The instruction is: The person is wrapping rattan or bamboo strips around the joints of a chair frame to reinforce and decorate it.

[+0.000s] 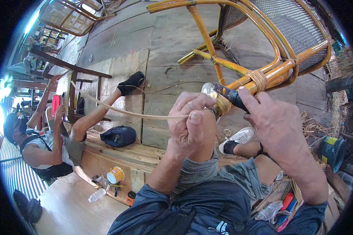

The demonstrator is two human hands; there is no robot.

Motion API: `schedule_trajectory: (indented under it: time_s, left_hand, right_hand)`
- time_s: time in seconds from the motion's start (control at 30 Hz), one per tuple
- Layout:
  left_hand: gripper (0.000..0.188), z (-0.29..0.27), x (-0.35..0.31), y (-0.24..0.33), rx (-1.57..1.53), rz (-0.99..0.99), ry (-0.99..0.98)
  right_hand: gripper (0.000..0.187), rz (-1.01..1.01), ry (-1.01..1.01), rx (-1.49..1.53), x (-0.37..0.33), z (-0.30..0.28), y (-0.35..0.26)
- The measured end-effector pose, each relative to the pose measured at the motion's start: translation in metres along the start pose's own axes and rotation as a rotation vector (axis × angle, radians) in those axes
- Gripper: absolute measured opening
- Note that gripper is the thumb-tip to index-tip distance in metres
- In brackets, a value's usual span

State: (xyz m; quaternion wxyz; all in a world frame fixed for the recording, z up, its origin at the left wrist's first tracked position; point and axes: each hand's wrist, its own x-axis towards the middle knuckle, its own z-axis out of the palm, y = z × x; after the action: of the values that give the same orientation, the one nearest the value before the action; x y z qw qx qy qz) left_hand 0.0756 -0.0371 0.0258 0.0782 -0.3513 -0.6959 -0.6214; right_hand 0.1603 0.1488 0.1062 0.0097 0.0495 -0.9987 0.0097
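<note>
My left hand is closed, pinching a long pale rattan strip between thumb and fingers; its free end arcs away to the far left. My right hand grips a short black-handled tool with a flat, dark metal head. That head is next to a rattan binding wound round the end of a yellow-brown chair frame, above my knee. Another binding wraps the joint farther up the frame. The tool's exact kind is unclear, and my right palm hides part of its handle.
At the left another person sits holding a red object beside a dark wooden frame. A dark cap lies on the wooden boards. Near it are a yellow-white tub and a clear bottle. Another woven chair stands far left.
</note>
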Motion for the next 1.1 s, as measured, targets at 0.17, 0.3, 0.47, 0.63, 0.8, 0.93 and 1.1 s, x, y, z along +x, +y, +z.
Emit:
schedule_trajectory:
  time_s: [0.17, 0.3, 0.47, 0.63, 0.8, 0.93, 1.1]
  left_hand:
    - [0.03, -0.001, 0.021, -0.011, 0.181, 0.067, 0.021]
    - [0.028, 0.002, 0.038, -0.022, 0.311, -0.142, 0.199]
    - [0.029, -0.118, 0.074, -0.082, -0.885, -0.208, 0.133]
    - [0.058, -0.179, -0.021, -0.15, 0.254, -0.445, -0.064]
    - [0.034, -0.121, -0.233, -0.186, 1.091, -0.936, -0.451]
    - [0.031, -0.113, -0.377, -0.202, 0.808, -1.19, -0.644]
    - [0.036, -0.128, -0.41, -0.224, 0.717, -1.455, -0.574]
  right_hand:
    - [0.05, 0.017, -0.13, -0.061, 0.017, -0.01, -0.017]
    - [0.054, -0.003, -0.236, -0.12, 0.021, -0.019, -0.02]
    - [0.051, -0.106, -0.164, -0.059, 0.005, -0.015, -0.002]
    - [0.046, 0.113, 0.169, 0.194, -0.056, 0.028, 0.085]
    - [0.037, 0.943, 0.214, 0.055, -0.258, 0.145, 0.167]
    - [0.052, 1.234, 0.135, 0.359, -0.425, 0.246, 0.072]
    - [0.049, 1.456, -0.146, 0.602, -0.518, 0.263, -0.101]
